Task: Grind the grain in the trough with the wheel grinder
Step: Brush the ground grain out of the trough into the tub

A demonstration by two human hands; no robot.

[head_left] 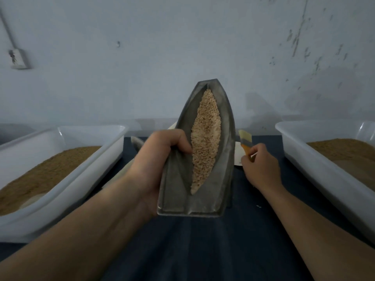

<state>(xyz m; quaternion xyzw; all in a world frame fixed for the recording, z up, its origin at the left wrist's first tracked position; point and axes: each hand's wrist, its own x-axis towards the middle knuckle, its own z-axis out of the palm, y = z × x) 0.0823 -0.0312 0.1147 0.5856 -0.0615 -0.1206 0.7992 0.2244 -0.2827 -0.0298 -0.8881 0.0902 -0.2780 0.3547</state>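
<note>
A grey metal boat-shaped trough (225, 159) is lifted off the table and tilted up, its far tip toward the wall. Pale crushed grain (205, 142) fills its central groove. My left hand (160, 159) grips the trough's left rim, thumb on the inner face beside the grain. My right hand (261, 169) is to the right of the trough and holds a small brush (246, 141) with an orange handle and pale bristles pointing up. The wheel grinder is not clearly visible; a pale rounded shape (138, 141) shows behind my left hand.
A white plastic tray (97, 159) with brown ground grain sits at the left, and a second white tray (316, 165) with similar contents at the right. A dark blue cloth (203, 250) covers the table between them. A white sheet (238, 157) lies behind the trough. The wall is close behind.
</note>
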